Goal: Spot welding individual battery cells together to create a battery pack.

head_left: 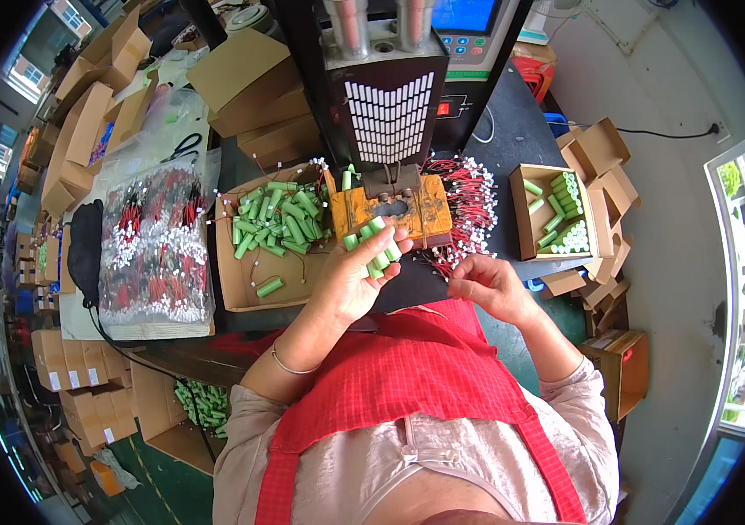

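Note:
Several green cylindrical battery cells lie in my left hand, its fingers curled round them just in front of a worn yellow block. My right hand is closed in a pinch at the front edge of the bench; whatever is between thumb and finger is too small to make out. Just beyond it lies a pile of red and black wire leads with white connectors. The yellow block sits under the head of a black machine and has a dark hollow in its top.
An open cardboard box of loose green cells stands left of the block. To the right, another cardboard box holds cells, many standing in rows. Bagged wire leads and black scissors lie far left. Below the bench is a carton of cells.

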Demonstrator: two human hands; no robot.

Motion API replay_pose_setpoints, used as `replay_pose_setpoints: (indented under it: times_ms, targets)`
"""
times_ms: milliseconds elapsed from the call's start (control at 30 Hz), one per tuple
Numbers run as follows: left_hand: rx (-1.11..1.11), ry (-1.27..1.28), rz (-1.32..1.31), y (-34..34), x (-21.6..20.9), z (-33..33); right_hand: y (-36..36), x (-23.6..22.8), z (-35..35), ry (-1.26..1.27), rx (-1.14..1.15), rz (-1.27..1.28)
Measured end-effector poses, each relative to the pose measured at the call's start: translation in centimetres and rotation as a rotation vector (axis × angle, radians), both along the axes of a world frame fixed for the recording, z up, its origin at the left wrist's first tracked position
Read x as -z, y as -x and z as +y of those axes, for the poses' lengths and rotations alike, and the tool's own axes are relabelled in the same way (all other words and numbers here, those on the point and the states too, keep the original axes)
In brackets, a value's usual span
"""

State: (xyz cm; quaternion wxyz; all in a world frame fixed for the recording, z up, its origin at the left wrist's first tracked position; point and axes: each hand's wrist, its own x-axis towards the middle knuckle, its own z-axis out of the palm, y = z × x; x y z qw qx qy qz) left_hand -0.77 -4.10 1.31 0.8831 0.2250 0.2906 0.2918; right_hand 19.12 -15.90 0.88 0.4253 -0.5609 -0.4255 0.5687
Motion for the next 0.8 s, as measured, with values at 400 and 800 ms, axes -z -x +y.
replay_pose_setpoints:
  times_ms: [400, 800]
  targets:
    - [-0.051, -0.234, 0.087, -0.9, 0.5, -1.5, 4.8, 1.0, 1.9, -0.019, -0.009, 0.404]
    - [-0.081, -0.356, 0.135, -1.0, 0.2, 0.2, 3.3, 0.7, 4.7, 0.058, 0.097, 0.343]
